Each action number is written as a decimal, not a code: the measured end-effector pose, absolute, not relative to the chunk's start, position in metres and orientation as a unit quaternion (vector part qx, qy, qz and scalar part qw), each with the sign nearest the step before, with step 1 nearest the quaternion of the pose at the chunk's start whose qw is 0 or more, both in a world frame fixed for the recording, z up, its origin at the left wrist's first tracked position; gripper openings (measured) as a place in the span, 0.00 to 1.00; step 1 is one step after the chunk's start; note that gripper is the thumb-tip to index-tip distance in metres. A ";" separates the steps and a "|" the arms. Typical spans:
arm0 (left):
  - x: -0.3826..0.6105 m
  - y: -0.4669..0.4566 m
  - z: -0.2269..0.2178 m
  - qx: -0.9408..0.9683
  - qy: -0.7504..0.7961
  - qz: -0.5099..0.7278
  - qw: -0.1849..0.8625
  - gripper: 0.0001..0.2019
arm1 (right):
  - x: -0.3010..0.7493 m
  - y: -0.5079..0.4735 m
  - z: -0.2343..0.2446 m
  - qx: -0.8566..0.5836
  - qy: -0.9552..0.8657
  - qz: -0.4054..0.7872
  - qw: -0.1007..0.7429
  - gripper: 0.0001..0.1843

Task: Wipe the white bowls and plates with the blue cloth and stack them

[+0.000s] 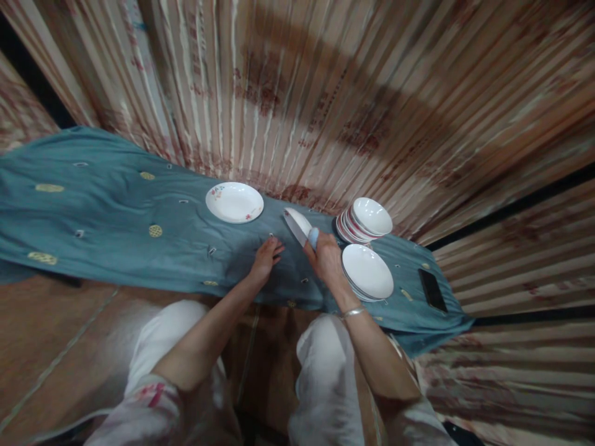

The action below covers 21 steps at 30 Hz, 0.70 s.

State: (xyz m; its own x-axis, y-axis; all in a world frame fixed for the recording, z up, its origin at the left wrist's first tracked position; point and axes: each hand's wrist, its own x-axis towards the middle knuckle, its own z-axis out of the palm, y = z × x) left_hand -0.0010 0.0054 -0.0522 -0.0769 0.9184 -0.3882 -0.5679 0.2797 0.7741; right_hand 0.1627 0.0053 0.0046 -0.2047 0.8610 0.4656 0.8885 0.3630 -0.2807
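Observation:
In the head view, my right hand (327, 255) is closed around the light blue handle of a knife (296, 225). Its pale, pointed blade slants up and left over the cloth, and my palm hides part of the handle. My left hand (266, 257) is held over the cloth to the left of the knife, fingers apart and holding nothing. A white oval plate (235, 202) with small flowers on its rim lies beyond my left hand. Close to my right wrist is a stack of white plates (367, 271); behind it stand nested white bowls (372, 217), tilted slightly.
A blue-green cloth (116, 217) with yellow patterns covers the long table. Toward its right end lies a black phone (432, 289). Pleated patterned curtains (288, 93) hang right behind the table, and dark bars (511, 204) cross at the sides.

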 end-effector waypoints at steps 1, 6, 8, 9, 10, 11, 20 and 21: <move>0.000 0.005 -0.055 0.197 0.466 0.564 0.653 0.15 | 0.167 0.010 0.009 -0.584 -0.754 -0.007 0.300 0.16; 0.003 0.003 -0.060 0.203 0.470 0.567 0.646 0.20 | 0.192 0.021 0.016 -0.660 -0.553 0.177 0.476 0.12; 0.003 0.003 -0.058 0.206 0.469 0.564 0.648 0.20 | 0.197 0.016 0.016 -0.652 -0.453 0.270 0.544 0.12; 0.003 0.003 -0.056 0.212 0.464 0.561 0.652 0.19 | 0.199 0.011 0.017 -0.644 -0.409 0.308 0.568 0.12; 0.004 0.002 -0.054 0.221 0.454 0.559 0.658 0.19 | 0.200 0.005 0.018 -0.637 -0.372 0.340 0.584 0.11; 0.005 0.002 -0.052 0.233 0.441 0.556 0.664 0.19 | 0.202 -0.001 0.021 -0.633 -0.342 0.363 0.592 0.11; 0.056 -0.020 -0.036 0.308 0.323 0.577 0.684 0.25 | 0.260 -0.057 0.036 -0.689 -0.273 0.356 0.569 0.13; 0.067 -0.022 -0.035 0.321 0.320 0.573 0.683 0.24 | 0.270 -0.061 0.036 -0.693 -0.282 0.347 0.566 0.13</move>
